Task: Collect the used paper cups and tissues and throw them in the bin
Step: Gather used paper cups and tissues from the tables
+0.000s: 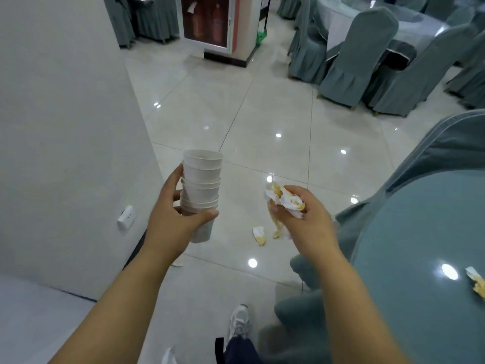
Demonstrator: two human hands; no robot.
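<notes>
My left hand (175,219) grips a stack of several white paper cups (201,179), held upright in front of me. My right hand (301,219) holds a crumpled bunch of white tissues stained yellow (286,199), with a strand hanging below the palm. A stained tissue scrap (259,235) shows between my hands, against the floor below. Another stained tissue (476,283) lies on the round teal table (409,258) at the right edge. No bin is in view.
A white wall (65,127) with a socket (126,217) runs along my left. Glossy floor tiles (249,114) stretch ahead to a glass-fronted cabinet (210,22). Covered chairs (354,61) ring a table at the far right. My shoe (238,324) stands below.
</notes>
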